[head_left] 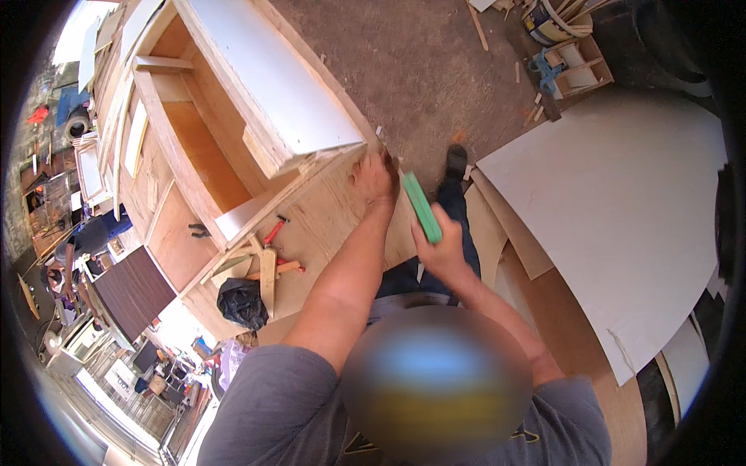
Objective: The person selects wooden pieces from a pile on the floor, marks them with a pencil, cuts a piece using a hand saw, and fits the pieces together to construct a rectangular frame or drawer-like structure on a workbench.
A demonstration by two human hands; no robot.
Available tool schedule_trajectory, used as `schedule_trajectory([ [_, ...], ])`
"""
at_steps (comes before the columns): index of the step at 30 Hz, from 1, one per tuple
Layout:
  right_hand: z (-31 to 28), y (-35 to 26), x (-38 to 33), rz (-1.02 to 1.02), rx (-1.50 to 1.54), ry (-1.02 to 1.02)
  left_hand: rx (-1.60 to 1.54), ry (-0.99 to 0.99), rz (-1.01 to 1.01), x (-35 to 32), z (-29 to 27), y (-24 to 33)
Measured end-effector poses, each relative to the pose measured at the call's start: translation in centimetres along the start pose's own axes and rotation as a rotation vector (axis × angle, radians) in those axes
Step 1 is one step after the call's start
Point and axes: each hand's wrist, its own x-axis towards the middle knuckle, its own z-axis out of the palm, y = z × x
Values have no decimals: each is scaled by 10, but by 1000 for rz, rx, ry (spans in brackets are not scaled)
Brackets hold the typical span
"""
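My right hand [441, 245] is closed round a long, flat green block [420, 203] with a straight edge, held tilted up beside the corner of a wooden cabinet. At that corner my left hand [374, 179] presses with curled fingers; whatever sits between them is hidden. The cabinet frame [179, 155] is pale, unfinished wood with open compartments and a white panel [268, 74] set in its upper side. A plywood face [342, 210] of it lies just below my left forearm.
On the plywood lie a red-handled hammer [273, 231], wood offcuts [268, 283] and a black plastic bag [242, 303]. Large white sheets [606, 194] lean at the right. A bucket of sticks [548, 23] and a small wooden box [579, 66] stand at the back right. Another person [81, 233] is at far left.
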Motion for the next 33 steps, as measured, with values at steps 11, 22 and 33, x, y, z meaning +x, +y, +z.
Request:
schedule_trajectory([
  [11,10,7,2,-33,7,6,12,103,61,4,8,-6],
  [22,0,15,-8,-39,46,1,31,37,11,4,13,-8],
  [33,-5,17,-28,-91,23,26,-26,69,-23,4,7,1],
])
